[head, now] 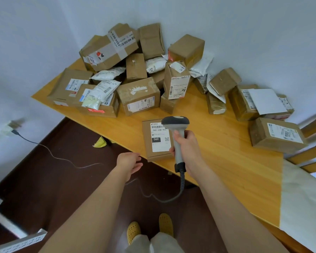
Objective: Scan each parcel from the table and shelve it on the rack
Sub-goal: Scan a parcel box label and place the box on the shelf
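The right hand (187,147) grips the barcode scanner (176,136) over the small box (158,141), label up for reading. The left hand (129,164) is open, holding nothing.

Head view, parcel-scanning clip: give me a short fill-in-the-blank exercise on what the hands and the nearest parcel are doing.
1. The right hand grips the handle of a ____.
2. The left hand is open and holds ____.
3. The flat parcel under the scanner head lies at the table edge with its label facing ____.
4. The big black field on that label reads ____.

Missing words: barcode scanner; nothing; up; 060
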`<state>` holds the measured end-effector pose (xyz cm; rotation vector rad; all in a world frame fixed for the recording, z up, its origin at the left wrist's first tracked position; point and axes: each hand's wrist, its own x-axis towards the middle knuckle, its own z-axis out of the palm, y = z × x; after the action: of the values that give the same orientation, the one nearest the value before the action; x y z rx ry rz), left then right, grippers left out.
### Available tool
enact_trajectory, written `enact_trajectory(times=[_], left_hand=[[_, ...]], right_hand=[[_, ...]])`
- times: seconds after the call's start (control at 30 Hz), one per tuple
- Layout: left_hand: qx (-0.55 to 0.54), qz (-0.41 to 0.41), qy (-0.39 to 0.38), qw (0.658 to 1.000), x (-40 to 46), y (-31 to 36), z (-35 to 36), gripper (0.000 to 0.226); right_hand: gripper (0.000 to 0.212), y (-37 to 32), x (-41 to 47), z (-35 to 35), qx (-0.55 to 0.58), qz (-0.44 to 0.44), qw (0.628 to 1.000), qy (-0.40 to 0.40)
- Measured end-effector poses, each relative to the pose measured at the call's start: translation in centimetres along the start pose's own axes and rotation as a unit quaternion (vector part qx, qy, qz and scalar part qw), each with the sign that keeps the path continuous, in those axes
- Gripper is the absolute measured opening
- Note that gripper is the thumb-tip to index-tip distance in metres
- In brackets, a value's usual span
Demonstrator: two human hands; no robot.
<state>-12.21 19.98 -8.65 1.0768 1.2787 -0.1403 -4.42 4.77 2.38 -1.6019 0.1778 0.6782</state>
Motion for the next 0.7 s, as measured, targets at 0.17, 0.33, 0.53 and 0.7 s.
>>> enact_trajectory(times=[0.17, 0.33, 0.53, 0.7], left_hand=[[0.001, -0.006, 0.001, 1.000, -0.4, 0.3, -0.3, 0.018], [0.004, -0.008, -0.002, 1.000, -0.6, 0.6, -0.1, 0.018], [0.004, -0.012, -0.006, 1.000, -0.5, 0.9, 0.4, 0.021], [0.000, -0.019, -0.014, 1.000, -0.5, 1.1, 1.3, 0.025]], right_hand=[[0.008, -0.8, -1.1, 0.3, 0.007, 0.005, 1.000, 0.006], [0.010, -1.1, -2.0, 0.1, 0.010, 0.006, 1.000, 0.005], [0.009, -1.8, -3.0, -0.1, 0.004, 0.005, 1.000, 0.007], [0.011, -2.3, -3.5, -0.3, 0.011, 0.013, 1.000, 0.008]])
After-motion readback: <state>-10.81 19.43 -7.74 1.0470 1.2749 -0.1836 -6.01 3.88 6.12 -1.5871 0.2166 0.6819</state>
